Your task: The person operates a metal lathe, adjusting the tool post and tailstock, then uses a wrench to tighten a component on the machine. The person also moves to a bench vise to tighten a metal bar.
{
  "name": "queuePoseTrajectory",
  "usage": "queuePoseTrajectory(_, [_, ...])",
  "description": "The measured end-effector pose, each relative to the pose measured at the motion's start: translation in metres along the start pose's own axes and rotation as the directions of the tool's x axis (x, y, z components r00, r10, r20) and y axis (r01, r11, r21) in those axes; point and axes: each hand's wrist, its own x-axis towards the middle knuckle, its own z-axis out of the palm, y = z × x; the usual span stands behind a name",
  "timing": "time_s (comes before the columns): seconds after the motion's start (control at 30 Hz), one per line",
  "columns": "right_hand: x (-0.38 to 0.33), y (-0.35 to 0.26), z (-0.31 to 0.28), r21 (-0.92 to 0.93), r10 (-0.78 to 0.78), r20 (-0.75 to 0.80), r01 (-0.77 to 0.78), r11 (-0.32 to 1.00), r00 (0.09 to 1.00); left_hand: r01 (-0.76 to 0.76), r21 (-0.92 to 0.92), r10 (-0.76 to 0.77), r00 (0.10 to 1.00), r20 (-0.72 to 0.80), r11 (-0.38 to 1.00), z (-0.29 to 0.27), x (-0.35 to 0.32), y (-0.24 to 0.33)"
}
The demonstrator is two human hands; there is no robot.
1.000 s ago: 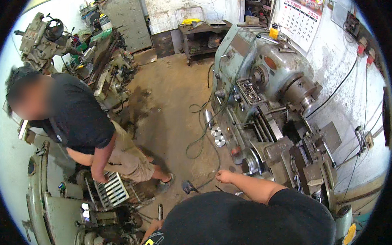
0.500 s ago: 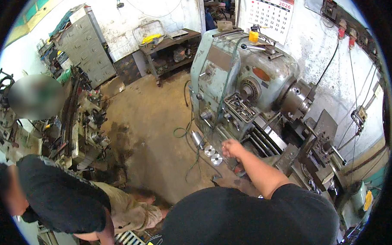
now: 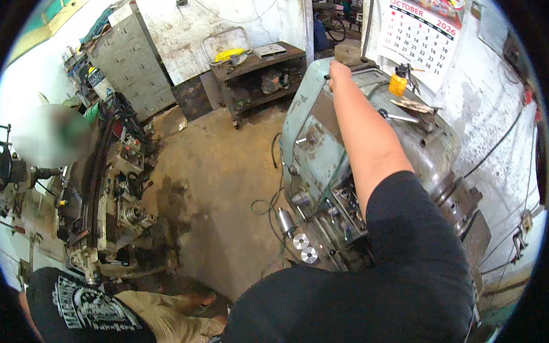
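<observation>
My right hand reaches far forward and rests on the far top edge of a grey-green lathe headstock. Its fingers curl down out of sight, so I cannot tell whether they hold anything. A round rusty disc lies just beyond the hand. To its right on the headstock stand a yellow oil bottle and a metal tool. My left hand is not in view.
A person in a black shirt crouches at the lower left beside a dark machine. Two shiny metal discs sit low on the lathe. A workbench and grey cabinet stand at the back, a calendar on the right wall.
My right arm has stretched from the lathe's lower controls up to the top of the headstock. My view has swung left, and the crouching person has slid to the lower left corner.
</observation>
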Motion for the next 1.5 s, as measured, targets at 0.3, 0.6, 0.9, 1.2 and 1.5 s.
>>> queuePoseTrajectory(0.3, [0.115,0.017,0.033,0.01,0.229,-0.258,-0.235,0.972,0.939,0.019,0.0,-0.019,1.0,0.007,1.0,-0.012,0.019,0.061])
queuePoseTrajectory(0.6, [0.075,-0.049,-0.011,0.329,0.255,-0.196,-0.182,0.927,0.947,-0.048,0.077,0.045,0.998,0.044,0.996,-0.021,0.041,0.062])
queuePoseTrajectory(0.9, [-0.23,0.04,-0.14,-0.018,-0.43,0.028,0.431,0.902,0.902,-0.225,0.308,0.188,0.971,0.146,0.924,-0.028,0.066,0.025])
queuePoseTrajectory(1.2, [-0.454,0.146,-0.317,-0.68,-0.118,0.3,0.299,0.67,0.947,0.019,-0.304,0.176,0.782,0.598,0.953,0.015,0.15,0.044])
queuePoseTrajectory(1.5, [-0.654,0.2,-0.494,-0.808,0.328,-0.024,-0.212,0.55,0.944,-0.643,0.672,0.433,0.758,0.489,0.366,0.049,0.136,0.135])
